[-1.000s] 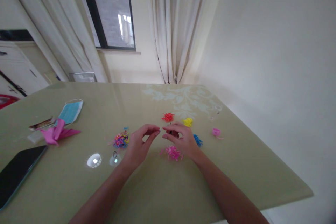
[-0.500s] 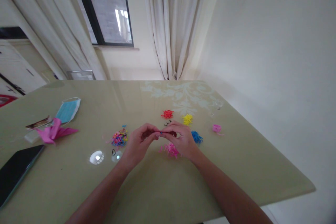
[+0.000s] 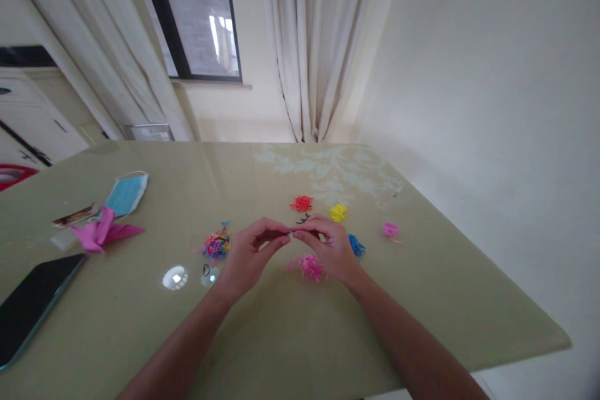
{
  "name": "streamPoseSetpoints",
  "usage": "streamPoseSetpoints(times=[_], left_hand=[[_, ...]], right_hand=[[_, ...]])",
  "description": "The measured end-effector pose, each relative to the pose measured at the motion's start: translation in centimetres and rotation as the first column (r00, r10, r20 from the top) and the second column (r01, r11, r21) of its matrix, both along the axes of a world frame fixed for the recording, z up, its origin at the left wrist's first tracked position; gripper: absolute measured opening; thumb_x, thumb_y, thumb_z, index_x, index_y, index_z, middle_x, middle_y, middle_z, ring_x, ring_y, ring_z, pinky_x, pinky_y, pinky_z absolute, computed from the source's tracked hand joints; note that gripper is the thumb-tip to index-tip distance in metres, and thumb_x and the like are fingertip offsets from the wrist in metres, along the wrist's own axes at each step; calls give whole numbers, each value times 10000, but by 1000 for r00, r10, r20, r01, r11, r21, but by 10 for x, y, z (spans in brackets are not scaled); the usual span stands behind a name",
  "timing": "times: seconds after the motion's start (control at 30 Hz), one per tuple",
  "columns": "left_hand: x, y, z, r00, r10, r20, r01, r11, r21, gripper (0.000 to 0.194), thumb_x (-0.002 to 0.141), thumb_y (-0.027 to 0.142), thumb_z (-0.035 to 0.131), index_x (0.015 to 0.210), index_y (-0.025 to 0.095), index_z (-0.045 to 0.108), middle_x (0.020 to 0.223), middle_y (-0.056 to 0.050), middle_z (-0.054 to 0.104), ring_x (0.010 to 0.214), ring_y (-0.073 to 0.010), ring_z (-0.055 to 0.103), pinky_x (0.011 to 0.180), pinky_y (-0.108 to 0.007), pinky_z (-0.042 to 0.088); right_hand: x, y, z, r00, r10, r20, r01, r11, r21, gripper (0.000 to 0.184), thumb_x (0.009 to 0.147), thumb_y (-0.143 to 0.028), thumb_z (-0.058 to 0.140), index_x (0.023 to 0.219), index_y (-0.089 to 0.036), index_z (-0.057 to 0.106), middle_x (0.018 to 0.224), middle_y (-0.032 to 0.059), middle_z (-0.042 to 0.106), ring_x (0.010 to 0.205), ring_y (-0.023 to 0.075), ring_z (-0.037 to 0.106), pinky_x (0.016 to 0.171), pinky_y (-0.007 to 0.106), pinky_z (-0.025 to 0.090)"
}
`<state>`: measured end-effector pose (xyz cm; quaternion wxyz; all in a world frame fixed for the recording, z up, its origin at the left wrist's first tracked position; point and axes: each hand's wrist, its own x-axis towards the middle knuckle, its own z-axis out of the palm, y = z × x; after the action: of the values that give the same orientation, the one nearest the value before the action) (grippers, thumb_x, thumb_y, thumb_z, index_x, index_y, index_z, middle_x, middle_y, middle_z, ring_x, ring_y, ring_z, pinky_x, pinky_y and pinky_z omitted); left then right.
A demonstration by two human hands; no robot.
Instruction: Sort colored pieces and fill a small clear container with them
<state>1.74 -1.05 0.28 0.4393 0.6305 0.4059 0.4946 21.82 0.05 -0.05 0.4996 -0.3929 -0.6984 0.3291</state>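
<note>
I had the left hand [image 3: 247, 256] and right hand [image 3: 335, 249] pinched together at the fingertips, contents indiscernible, near frizzy pink strands [image 3: 310, 267] on a glossy table [image 3: 281, 340].

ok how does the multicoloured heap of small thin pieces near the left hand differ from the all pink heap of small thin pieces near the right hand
Colour: the multicoloured heap mixes pink, blue and yellow, while the pink heap is one colour.
Place: the multicoloured heap lies left of the left hand; the pink heap lies nearer the person, by the right hand.
Both are loose heaps on the table.
</note>
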Motion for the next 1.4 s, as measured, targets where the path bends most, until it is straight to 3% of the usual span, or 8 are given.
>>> streamPoseSetpoints(times=[0.27, 0.5, 0.7, 1.07, 1.4], left_hand=[[1, -2, 3, 997, 64, 41, -63, 998, -15, 182, 838, 364, 807, 905, 196, 791, 856, -53, 803, 805, -186, 750, 756, -286, 622], [2, -6, 12, 987, 67, 147, -52, 994, -100, 271, 791, 434, 848, 882, 185, 792, 780, -38, 783, 739, -159, 726, 700, -261, 615], [3, -7, 12, 989, 56, 134, -44, 995, -89, 264, 778, 417, 863, 876, 185, 780, 819, -48, 797, 767, -176, 746, 731, -284, 635], [3, -7, 8, 990, 57, 130, -52, 998, -45, 183, 810, 346, 841, 884, 191, 779, 843, -44, 802, 802, -177, 760, 766, -281, 645], [4, -8, 10, 988, 33, 151, -30, 999, -25, 173, 808, 335, 851, 867, 187, 783, 834, -45, 807, 795, -180, 767, 768, -277, 645]], right_hand=[[3, -3, 5, 1000, 11, 16, -11, 1000, 2, 200, 934, -445, 755, 939, -269, 850, 783, 34, 715, 699, 166, 606, 634, 288, 450], [6, -6, 15, 997, 72, -37, -75, 993, -92, 248, 934, -456, 745, 869, -233, 833, 752, 29, 714, 663, 148, 580, 611, 278, 436], [5, -9, 18, 996, 78, -37, -82, 989, -127, 280, 886, -510, 777, 888, -236, 836, 751, 26, 694, 651, 146, 547, 585, 272, 420], [7, -6, 15, 994, 111, 9, -107, 975, -195, 264, 907, -452, 754, 830, -204, 803, 726, 14, 670, 641, 133, 526, 584, 268, 395], [5, -6, 11, 975, 186, -118, -216, 918, -332, 328, 884, -508, 766, 836, -184, 779, 674, -8, 636, 573, 102, 481, 522, 240, 348]])
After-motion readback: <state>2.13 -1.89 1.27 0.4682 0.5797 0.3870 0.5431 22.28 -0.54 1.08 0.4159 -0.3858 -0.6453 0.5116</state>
